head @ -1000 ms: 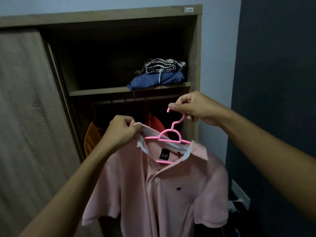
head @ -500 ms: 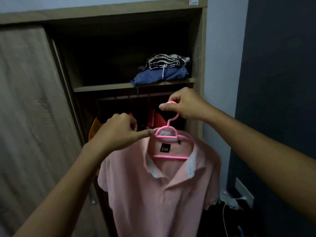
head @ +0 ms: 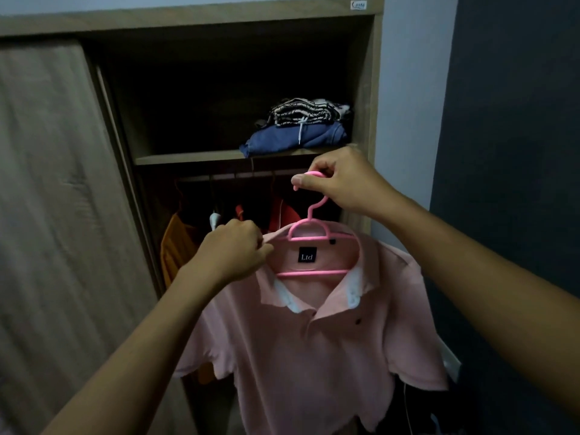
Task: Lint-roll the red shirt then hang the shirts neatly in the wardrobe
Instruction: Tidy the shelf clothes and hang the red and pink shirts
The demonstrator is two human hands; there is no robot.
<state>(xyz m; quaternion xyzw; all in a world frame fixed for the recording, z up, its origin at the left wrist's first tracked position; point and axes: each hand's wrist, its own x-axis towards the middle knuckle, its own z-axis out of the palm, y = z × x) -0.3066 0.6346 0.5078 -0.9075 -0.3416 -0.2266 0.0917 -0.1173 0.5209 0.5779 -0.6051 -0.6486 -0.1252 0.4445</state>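
The wardrobe is open on its right half, and its wood-grain sliding door covers the left. A pale pink polo shirt hangs in the air in front of the opening, toward the wardrobe's right wall and below the shelf, with its collar spread and its front facing the camera. Behind it, in the dark lower compartment, an orange garment hangs from the rail near the door's edge. A red shirt hangs further right, partly hidden by the pink one. At the shelf's right end a folded blue garment lies under a black-and-white striped one. The right hand is raised just under the shelf's front edge, its thumb and curled fingers pinching the hook of the pink hanger that carries the polo. The left hand is lower, its fingers bunched and gripping the polo's collar at the hanger's left arm. A small black label reading "Ltd" sits inside the neck.
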